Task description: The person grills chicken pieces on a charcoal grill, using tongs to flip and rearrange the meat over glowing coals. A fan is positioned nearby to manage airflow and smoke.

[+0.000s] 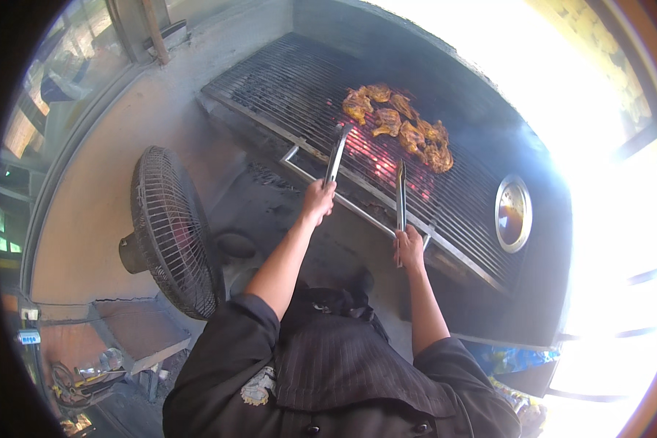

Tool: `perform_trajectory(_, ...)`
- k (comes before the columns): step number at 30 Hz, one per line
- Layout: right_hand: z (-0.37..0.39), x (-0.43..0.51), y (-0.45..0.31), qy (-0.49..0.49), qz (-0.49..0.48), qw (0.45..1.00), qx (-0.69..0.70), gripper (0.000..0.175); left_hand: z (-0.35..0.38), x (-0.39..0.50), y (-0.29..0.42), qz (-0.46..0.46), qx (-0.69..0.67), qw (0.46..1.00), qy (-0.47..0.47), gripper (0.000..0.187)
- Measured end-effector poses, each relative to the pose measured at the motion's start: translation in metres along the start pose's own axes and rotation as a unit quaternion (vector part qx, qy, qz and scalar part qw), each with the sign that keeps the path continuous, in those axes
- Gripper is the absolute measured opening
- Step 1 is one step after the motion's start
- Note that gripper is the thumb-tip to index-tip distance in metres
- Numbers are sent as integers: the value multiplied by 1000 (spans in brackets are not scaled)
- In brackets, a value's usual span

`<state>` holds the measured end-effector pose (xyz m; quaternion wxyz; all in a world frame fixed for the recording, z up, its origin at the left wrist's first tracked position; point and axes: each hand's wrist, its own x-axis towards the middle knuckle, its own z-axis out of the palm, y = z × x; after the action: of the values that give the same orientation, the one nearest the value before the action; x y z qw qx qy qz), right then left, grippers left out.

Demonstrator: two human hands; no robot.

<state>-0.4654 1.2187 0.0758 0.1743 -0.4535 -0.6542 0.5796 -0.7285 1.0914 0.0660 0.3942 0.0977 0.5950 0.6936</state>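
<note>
My left hand [318,202] is closed around a pair of metal tongs [336,159], their tips over the near edge of the grill grate [284,76]. In my right hand [409,246] is a second pair of metal tongs [401,191], pointing away from me over the grate. Several browned chicken pieces [386,121] lie in a cluster beyond both tong tips, touching neither as far as I can see. Red embers [380,164] glow under the bars on the near side of the chicken.
A metal bowl with dark liquid [513,213] sits at the grate's right. A metal rail [356,205] runs along the grill's front. At left stands a caged fan [175,230], with a brick ledge [139,331] below it. Smoke hangs over the grill's right side.
</note>
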Motion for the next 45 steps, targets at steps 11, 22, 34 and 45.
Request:
perform_trajectory(11, -9, -12, 28, 4, -41, 999, -16, 21, 23, 85, 37, -3, 35, 999, 7, 28)
perform_trajectory(22, -22, -20, 43, -6, -49, 999, 3, 24, 34, 132, 59, -27, 35, 999, -15, 20)
perform_trajectory(34, -13, -15, 29, 36, -72, 992, -94, 25, 18, 116, 77, 319, 675, 656, 109, 21)
perform_trajectory(45, -41, 66, -37, 101, -251, 800, -535, 54, 12, 78, 62, 166, 604, 775, 89, 42)
